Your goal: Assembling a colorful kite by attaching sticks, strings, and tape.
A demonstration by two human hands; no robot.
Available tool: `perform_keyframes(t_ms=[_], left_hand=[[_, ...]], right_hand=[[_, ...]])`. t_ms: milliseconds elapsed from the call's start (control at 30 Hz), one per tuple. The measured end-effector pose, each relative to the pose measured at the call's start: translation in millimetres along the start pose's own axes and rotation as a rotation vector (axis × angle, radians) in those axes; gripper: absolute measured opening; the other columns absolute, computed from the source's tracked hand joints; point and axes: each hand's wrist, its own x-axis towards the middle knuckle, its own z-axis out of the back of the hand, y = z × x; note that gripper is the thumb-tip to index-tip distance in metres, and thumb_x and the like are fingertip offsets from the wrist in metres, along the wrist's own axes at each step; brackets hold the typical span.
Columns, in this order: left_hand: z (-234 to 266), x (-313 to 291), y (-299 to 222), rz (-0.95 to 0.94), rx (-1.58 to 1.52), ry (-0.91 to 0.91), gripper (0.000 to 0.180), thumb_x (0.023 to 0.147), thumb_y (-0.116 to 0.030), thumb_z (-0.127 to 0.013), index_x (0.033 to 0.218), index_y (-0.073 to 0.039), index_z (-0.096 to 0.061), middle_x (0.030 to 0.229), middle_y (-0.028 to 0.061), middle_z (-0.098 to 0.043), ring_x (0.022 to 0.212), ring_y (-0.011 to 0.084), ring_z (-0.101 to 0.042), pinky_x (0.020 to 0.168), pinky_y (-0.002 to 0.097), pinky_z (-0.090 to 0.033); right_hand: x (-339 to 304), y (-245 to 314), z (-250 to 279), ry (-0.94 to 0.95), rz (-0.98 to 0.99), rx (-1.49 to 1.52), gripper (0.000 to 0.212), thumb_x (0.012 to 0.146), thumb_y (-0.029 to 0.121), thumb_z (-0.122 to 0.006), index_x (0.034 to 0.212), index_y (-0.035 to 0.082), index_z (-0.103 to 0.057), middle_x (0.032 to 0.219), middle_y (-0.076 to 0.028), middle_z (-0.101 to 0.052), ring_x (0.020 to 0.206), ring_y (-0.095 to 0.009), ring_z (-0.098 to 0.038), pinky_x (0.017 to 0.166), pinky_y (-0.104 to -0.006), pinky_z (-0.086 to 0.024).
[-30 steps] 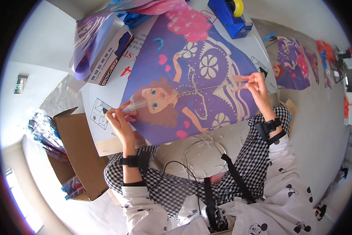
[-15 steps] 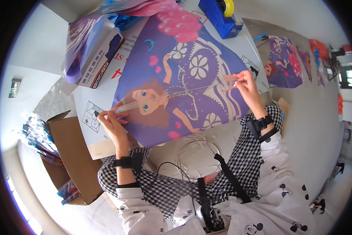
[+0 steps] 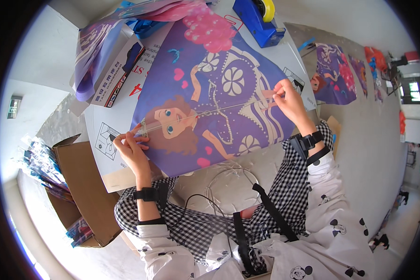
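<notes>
A purple printed sheet (image 3: pixel 241 122) with a cartoon princess and pink balloons lies across the work surface in front of me. Over it runs a thin, pale, straight strand (image 3: pixel 219 109), held between my two hands; whether it is a stiff rod or a taut string I cannot tell. My left hand (image 3: pixel 134 151) pinches its end by the sheet's near left corner, beside the princess's hair. At the sheet's right side, my right hand (image 3: pixel 290 102) grips the other end between thumb and fingers, just above the fabric.
A blue tape dispenser (image 3: pixel 261 23) with yellow core stands at the far edge. A tape dispenser box (image 3: pixel 119 74) lies at the left, near folded printed fabric (image 3: pixel 91 70). Left of my knees stands an open cardboard box (image 3: pixel 86 186) with packaged items. Similar printed sheets (image 3: pixel 333 74) lie beyond, right.
The whole view has shifted slightly, so the sheet and dispenser sit a little farther left. Both hands keep their hold on the strand.
</notes>
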Motion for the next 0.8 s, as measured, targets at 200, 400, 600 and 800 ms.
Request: perform_keyframes(t_ms=[200, 400, 600, 800], left_hand=[[1.9, 1.3, 0.7, 0.024, -0.025, -0.018, 0.016, 0.103, -0.017, -0.041, 0.095, -0.004, -0.035, 0.106, 0.0198, -0.068, 0.062, 0.0109, -0.062, 0.048, 0.0179, -0.045], [1.5, 3.0, 4.6, 0.038, -0.029, -0.034, 0.018, 0.101, -0.016, -0.047, 0.094, -0.004, -0.036, 0.105, 0.0183, -0.068, 0.063, 0.0105, -0.063, 0.046, 0.0188, -0.047], [-0.6, 3.2, 1.7, 0.042, 0.014, -0.057, 0.017, 0.100, -0.014, -0.049, 0.094, -0.003, -0.037, 0.103, 0.0156, -0.069, 0.063, 0.0099, -0.063, 0.047, 0.0198, -0.049], [0.3, 2.9, -0.1, 0.037, 0.085, -0.073, 0.016, 0.099, -0.012, -0.049, 0.093, -0.002, -0.038, 0.102, 0.0135, -0.070, 0.063, 0.0089, -0.062, 0.047, 0.0199, -0.049]], right_hand=[[5.7, 6.7, 4.4, 0.073, 0.006, -0.065, 0.024, 0.082, 0.000, -0.063, 0.099, 0.003, -0.046, 0.084, -0.010, -0.061, 0.073, -0.024, -0.064, 0.068, -0.0333, -0.051], [4.9, 11.0, 3.6, 0.076, 0.024, -0.097, 0.024, 0.081, -0.002, -0.062, 0.098, 0.002, -0.046, 0.084, -0.010, -0.061, 0.072, -0.025, -0.063, 0.067, -0.0341, -0.050], [5.7, 5.2, -0.5, 0.021, 0.106, -0.143, 0.024, 0.080, -0.003, -0.062, 0.097, 0.003, -0.047, 0.085, -0.011, -0.061, 0.074, -0.027, -0.062, 0.065, -0.0366, -0.049], [6.4, 9.0, -2.2, 0.034, 0.110, -0.185, 0.023, 0.080, -0.003, -0.062, 0.096, 0.003, -0.047, 0.087, -0.011, -0.061, 0.077, -0.030, -0.061, 0.066, -0.0377, -0.048]])
